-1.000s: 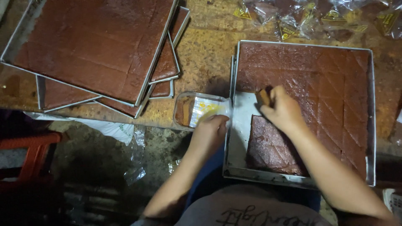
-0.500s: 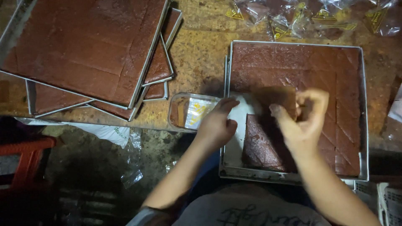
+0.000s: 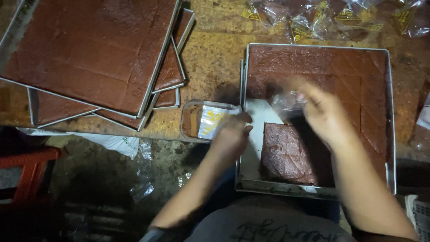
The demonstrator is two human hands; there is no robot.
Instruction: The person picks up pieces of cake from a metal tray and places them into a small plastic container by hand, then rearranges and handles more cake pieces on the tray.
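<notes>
The right hand (image 3: 324, 112) pinches a clear plastic wrapper (image 3: 286, 102) above the metal tray (image 3: 389, 134) of brown scored cake. The left hand (image 3: 233, 136), fingers curled loosely, rests at the tray's edge beside a small plastic container (image 3: 197, 121).

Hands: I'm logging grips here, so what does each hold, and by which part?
The right hand pinches a clear wrapper by its edge, though motion blur hides the exact spot. The left hand rests at the tray rim; no hold is visible.

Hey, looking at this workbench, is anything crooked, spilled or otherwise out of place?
Yes. The stack of square metal trays of scored brown slab is fanned out crookedly, each tray turned differently. Crumpled clear plastic scraps lie on the floor below. The cleared corner of the metal tray by both hands looks deliberate.
</notes>
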